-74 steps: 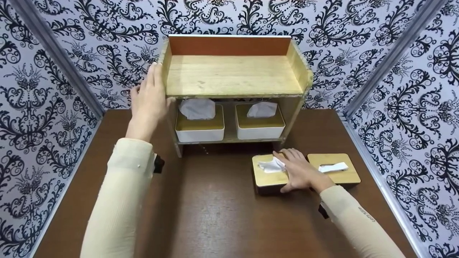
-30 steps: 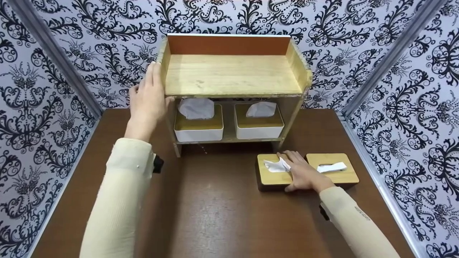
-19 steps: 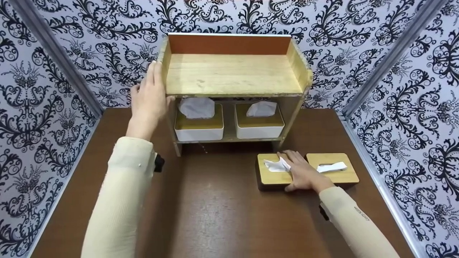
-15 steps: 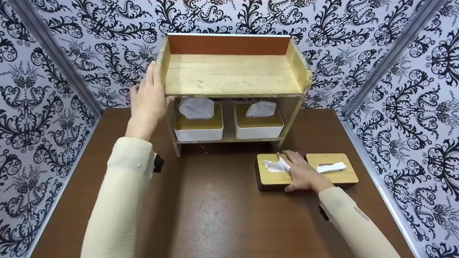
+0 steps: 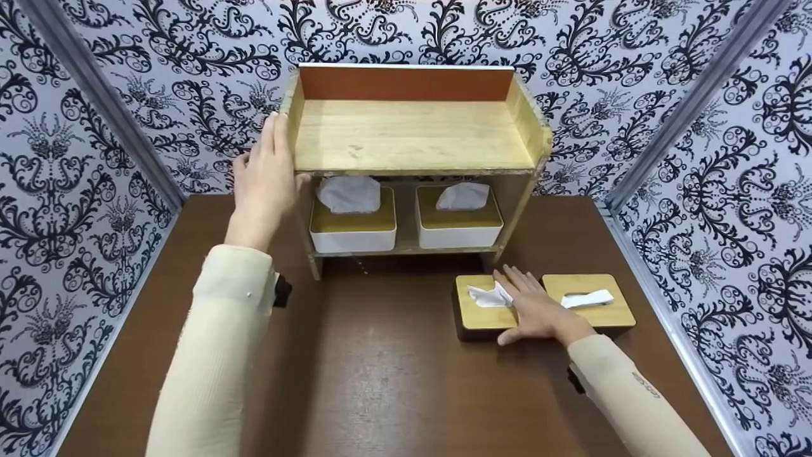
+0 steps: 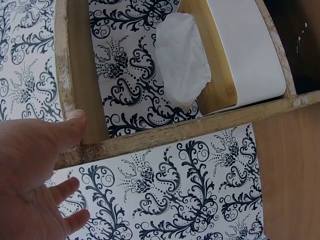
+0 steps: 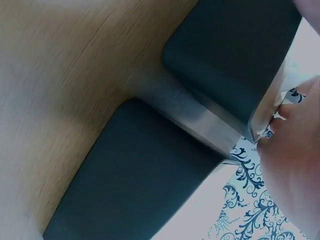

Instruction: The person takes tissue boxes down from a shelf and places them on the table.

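My left hand (image 5: pixel 261 178) holds the left side of a small wooden shelf (image 5: pixel 412 136). Its thumb comes round the front edge, seen close in the left wrist view, and its other fingers lie along the outer side. At the right of the table, my right hand (image 5: pixel 536 311) rests over the right end of a dark tissue box (image 5: pixel 476 317) with a wooden lid and white tissue sticking out. Its fingers are straight and spread, the thumb away from the box's front. Just right of this box is a second wood-lidded tissue box (image 5: pixel 609 311), partly behind the hand.
Two white tissue boxes with wooden lids, one left (image 5: pixel 355 240) and one right (image 5: pixel 462 237), stand side by side on the shelf's lower level. A brown table (image 5: pixel 380 381) carries everything. Patterned wall panels (image 5: pixel 729 209) close in the back and both sides.
The right hand has slid the left dark tissue box rightward, beside the other one. Its fingers and thumb have since loosened and spread. The left hand keeps its hold on the shelf.
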### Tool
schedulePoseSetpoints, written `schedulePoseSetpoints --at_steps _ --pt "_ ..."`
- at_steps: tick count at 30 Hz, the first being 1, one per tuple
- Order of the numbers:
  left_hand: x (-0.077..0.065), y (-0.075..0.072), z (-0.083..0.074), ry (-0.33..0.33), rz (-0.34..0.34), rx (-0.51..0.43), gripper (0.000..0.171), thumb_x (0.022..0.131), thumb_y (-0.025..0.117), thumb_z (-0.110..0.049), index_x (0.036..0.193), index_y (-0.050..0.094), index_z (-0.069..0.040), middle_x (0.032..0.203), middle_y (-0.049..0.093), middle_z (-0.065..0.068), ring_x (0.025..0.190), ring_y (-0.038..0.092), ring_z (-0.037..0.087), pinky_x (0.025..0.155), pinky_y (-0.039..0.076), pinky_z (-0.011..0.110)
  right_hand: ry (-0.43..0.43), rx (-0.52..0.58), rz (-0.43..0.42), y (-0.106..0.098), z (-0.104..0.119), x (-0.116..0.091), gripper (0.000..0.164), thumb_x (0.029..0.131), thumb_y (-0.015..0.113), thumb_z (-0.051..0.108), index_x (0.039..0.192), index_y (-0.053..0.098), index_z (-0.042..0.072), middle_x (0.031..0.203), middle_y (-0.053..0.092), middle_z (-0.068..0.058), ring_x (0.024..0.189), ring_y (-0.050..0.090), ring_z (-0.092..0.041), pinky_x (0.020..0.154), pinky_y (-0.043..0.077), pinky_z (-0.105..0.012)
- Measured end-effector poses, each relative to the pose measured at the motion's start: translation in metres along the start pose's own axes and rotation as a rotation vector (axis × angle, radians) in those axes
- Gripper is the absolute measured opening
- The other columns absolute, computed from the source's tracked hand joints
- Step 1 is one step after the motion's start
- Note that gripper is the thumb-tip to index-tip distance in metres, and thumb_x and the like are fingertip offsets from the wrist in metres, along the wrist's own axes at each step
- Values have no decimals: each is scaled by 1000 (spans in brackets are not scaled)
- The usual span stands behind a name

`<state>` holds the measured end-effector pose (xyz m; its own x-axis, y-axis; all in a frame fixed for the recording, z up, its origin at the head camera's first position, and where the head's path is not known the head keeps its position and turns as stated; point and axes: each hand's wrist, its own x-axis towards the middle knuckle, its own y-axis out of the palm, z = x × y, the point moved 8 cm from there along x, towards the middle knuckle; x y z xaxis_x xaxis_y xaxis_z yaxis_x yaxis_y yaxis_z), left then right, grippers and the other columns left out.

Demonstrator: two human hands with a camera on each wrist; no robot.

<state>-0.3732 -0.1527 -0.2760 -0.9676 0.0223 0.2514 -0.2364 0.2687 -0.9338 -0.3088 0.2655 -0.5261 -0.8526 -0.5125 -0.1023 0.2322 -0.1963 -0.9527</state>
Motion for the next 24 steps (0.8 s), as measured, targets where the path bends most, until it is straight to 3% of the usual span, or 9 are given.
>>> schedulePoseSetpoints --at_steps 11,24 --pt "0 1 3 2 1 -13 99 91 67 -28 157 -6 -15 166 0 7 140 36 42 111 29 65 -49 15 -76 -30 24 -2 115 71 77 60 155 22 5 160 24 -21 147 21 -42 121 12 -59" --pt "0 -1 1 10 -15 -5 98 91 68 -28 157 -3 -13 166 2 8 140 36 41 109 32 64 -226 -88 -114 -59 82 8 107 73 77 56 153 28 6 159 28 -19 148 24 -38 121 17 -57"
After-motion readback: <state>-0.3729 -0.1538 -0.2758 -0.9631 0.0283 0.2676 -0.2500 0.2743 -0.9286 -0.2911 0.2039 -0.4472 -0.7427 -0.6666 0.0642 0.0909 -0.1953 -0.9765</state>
